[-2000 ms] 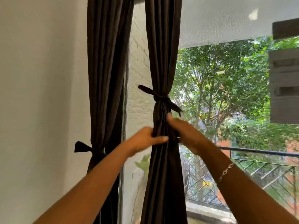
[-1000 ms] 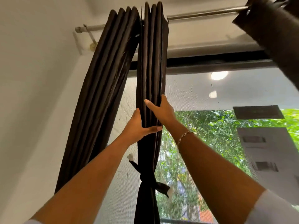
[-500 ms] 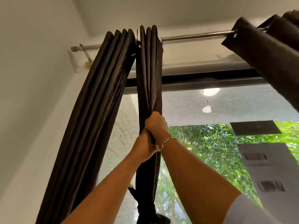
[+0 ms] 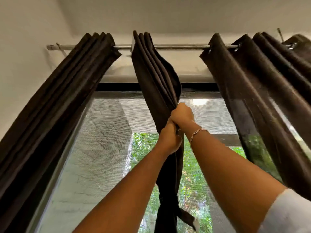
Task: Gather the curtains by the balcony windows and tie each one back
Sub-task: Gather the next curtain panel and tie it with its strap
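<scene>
Honestly, what worries me most is the load on the rod (image 4: 181, 46): both hands are clamped on the middle curtain (image 4: 156, 78) well below its top. The cloth between the fists and the rod is drawn taut and slanted toward the right, so a hard tug could, I judge, strain the bracket (image 4: 59, 49) at the wall end or skew the eyelets. A second risk is the folds slipping. The outermost pleat bulges loose just above the upper fist, and if it escapes the bundle will look ragged above the tie (image 4: 168, 204), which sits low on this same curtain with one tail sticking out to the right. Pulling down could also, I think, loosen that knot. As for the grip, the right hand (image 4: 182, 115), with the bracelet (image 4: 196, 132) at its wrist, is uppermost, and its fingers (image 4: 175, 115) are curled fully closed round the gathered cloth. The left hand (image 4: 170, 138) is directly beneath it, touching it, wrapped tight on the same bundle. Neither hand shows any gap. The left curtain (image 4: 58, 106) hangs bunched by the wall, apart from the hands. The right curtain (image 4: 252, 98) hangs looser on the other side, and I cannot see whether it is tied.
</scene>
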Demonstrator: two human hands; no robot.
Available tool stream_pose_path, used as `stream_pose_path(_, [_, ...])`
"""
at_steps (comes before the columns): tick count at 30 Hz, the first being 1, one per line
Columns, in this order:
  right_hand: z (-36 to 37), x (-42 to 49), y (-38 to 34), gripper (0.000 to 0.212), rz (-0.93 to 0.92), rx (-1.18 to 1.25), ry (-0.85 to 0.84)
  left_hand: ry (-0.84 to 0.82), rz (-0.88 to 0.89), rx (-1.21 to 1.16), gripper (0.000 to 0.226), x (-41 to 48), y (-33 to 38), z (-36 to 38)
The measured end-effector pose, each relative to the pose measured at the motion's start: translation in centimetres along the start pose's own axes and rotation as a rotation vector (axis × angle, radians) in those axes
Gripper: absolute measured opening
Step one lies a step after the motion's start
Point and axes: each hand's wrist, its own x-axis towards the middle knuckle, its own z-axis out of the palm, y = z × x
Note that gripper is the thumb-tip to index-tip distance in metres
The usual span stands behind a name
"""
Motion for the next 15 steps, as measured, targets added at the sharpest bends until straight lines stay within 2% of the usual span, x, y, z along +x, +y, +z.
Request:
stream_pose_path(7, [-6.7,0.8,6.4,0.028,0.084,-0.013,-0.033,-0.082,0.012,-0.025,0.053,-0.7,5.7,6.4])
stream_pose_path(11, [-7.9,0.2,6.8,0.025,0.039,-0.026,-0.084,-0.024,-0.047,-0.006,0.067,-1.1,6.4,7.6])
stream_pose_path(15, [-7.3,-1.5,5.0,0.027,-0.014,-0.023,-0.159,0.078,-0.101,-0.009,0.058,-2.0,5.8,6.7])
